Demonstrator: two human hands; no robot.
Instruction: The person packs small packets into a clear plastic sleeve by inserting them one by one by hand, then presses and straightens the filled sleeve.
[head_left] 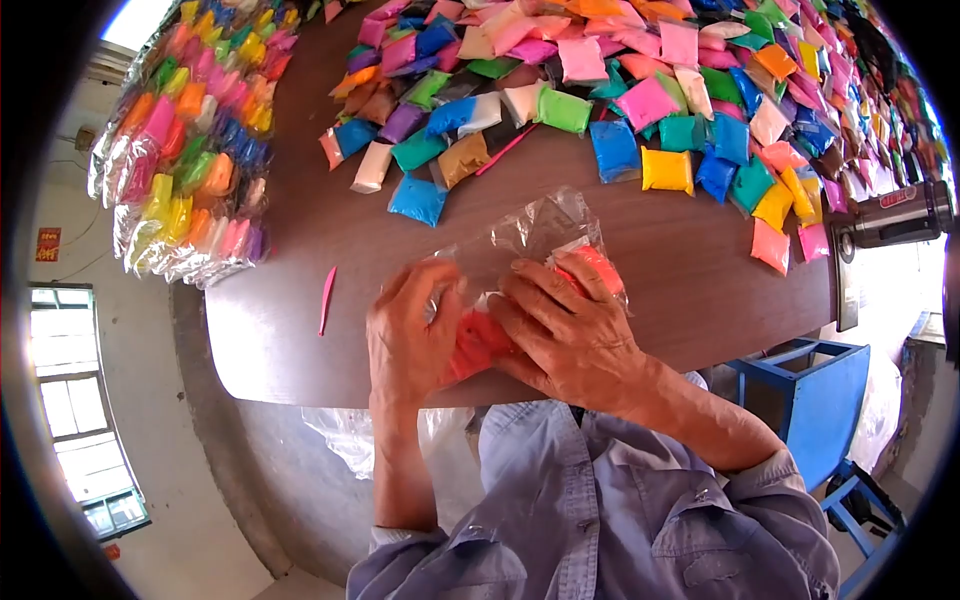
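Note:
Near the table's front edge, a clear plastic bag (520,228) with red packets (478,343) inside lies between my hands. My left hand (415,318) is at the bag's left side, its fingers curled against the plastic. My right hand (570,325) lies over the bag's right part, fingers wrapped around it, with a red packet (596,268) showing beyond the fingertips.
Many coloured packets (645,103) are heaped across the far side of the brown table (290,300). Filled clear bags (190,130) are piled at the left. A pink stick (327,300) lies left of my hands. A blue stool (825,400) stands at the right.

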